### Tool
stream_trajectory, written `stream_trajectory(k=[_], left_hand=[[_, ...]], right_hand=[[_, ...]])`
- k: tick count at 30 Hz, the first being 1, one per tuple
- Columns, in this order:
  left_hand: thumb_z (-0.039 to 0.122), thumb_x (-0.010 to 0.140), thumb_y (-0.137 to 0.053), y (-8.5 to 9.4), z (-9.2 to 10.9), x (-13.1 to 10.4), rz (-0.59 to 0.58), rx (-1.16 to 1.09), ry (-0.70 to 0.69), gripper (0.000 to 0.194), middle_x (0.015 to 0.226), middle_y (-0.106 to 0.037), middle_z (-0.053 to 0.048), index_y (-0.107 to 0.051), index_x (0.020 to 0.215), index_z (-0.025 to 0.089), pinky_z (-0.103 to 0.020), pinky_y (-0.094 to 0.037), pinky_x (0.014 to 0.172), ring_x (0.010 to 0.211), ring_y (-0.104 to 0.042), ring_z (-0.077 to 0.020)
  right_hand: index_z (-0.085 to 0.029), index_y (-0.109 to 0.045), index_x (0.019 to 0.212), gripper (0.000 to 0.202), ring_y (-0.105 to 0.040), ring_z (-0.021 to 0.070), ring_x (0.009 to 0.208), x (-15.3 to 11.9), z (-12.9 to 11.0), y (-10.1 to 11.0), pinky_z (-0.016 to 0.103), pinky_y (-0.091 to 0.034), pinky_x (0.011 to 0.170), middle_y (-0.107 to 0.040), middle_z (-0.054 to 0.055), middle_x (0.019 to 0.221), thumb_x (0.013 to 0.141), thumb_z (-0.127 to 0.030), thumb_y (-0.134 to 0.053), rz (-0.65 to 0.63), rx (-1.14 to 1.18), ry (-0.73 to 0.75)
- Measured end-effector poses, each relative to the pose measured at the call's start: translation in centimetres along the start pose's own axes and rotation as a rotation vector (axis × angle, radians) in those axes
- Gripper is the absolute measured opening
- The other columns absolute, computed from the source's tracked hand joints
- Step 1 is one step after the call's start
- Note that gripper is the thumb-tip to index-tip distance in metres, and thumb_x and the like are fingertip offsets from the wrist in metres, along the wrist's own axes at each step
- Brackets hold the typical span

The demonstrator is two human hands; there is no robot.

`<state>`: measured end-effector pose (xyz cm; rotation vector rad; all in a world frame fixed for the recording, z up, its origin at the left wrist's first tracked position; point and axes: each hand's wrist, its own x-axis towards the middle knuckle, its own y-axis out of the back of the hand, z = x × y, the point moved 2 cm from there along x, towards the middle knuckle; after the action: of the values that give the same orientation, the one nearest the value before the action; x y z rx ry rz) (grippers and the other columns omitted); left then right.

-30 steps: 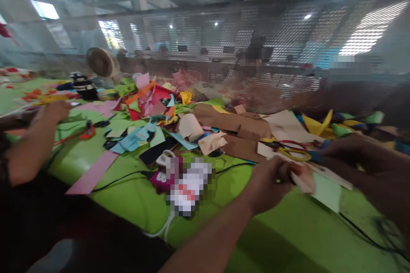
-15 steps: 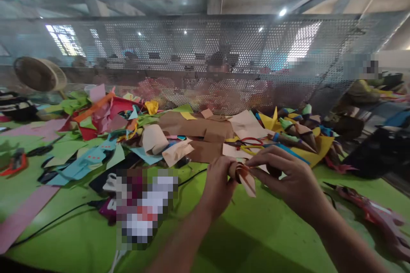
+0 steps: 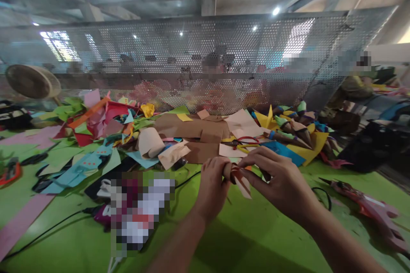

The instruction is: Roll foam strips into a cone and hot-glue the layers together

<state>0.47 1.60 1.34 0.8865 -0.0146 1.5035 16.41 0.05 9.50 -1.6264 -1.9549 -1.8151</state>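
A small rolled piece of brown and peach paper is held over the green table, one strip hanging from it toward me. My left hand is closed around its left side. The fingers of my right hand pinch its upper right edge. What lies inside the roll is hidden. Just beyond my hands are scissors with red and yellow handles and a pale paper sheet. Several brown paper cones with coloured tips are heaped behind my right hand.
A pink glue gun lies on the green table at right. Left are a purple power adapter, cables and a blurred-out object. Coloured paper scraps pile up before a perforated metal screen. A fan stands far left; a person sits far right.
The view has shifted slightly, so most things appear a little further left. Both hands keep their hold on the rolled paper, which has turned only a little.
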Motion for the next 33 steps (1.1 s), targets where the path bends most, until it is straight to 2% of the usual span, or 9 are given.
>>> stream_trajectory(k=[12, 22, 27, 33], left_hand=[[-0.002, 0.081, -0.057, -0.18, -0.16, -0.01, -0.004, 0.012, -0.022, 0.032, 0.103, -0.065, -0.002, -0.053, 0.101, 0.022, -0.035, -0.037, 0.085, 0.098, -0.056, -0.0219], [-0.005, 0.079, -0.053, -0.23, 0.08, -0.14, -0.079, 0.013, -0.024, 0.033, 0.102, -0.064, -0.004, -0.053, 0.099, 0.022, -0.036, -0.035, 0.085, 0.098, -0.054, -0.023], [-0.003, 0.081, -0.053, -0.29, -0.01, -0.14, -0.127, -0.017, -0.029, 0.032, 0.103, -0.063, -0.003, -0.053, 0.1, 0.022, -0.035, -0.035, 0.086, 0.099, -0.053, -0.0225], [-0.003, 0.079, -0.054, -0.35, 0.11, -0.23, -0.165, -0.044, -0.022, 0.031, 0.101, -0.063, -0.003, -0.053, 0.097, 0.022, -0.034, -0.035, 0.086, 0.098, -0.052, -0.0221]], right_hand=[[-0.02, -0.068, 0.094, 0.009, -0.063, 0.0166, 0.078, -0.18, 0.19, -0.03, 0.029, -0.044, 0.07, -0.066, 0.004, 0.091, 0.093, -0.016, -0.06, -0.054, -0.105, 0.008], [-0.016, -0.068, 0.084, 0.021, -0.062, 0.0175, 0.071, -0.34, 0.03, -0.48, 0.03, -0.038, 0.064, -0.064, 0.004, 0.08, 0.099, -0.023, -0.054, -0.023, -0.342, 0.131], [-0.017, -0.067, 0.081, 0.029, -0.062, 0.0165, 0.069, -0.22, -0.06, -0.6, 0.03, -0.037, 0.063, -0.064, 0.004, 0.079, 0.102, -0.026, -0.049, -0.044, -0.397, 0.122], [-0.017, -0.067, 0.08, 0.028, -0.062, 0.0161, 0.067, -0.29, -0.04, -0.76, 0.03, -0.038, 0.061, -0.063, 0.005, 0.079, 0.101, -0.026, -0.05, -0.053, -0.401, 0.107]])
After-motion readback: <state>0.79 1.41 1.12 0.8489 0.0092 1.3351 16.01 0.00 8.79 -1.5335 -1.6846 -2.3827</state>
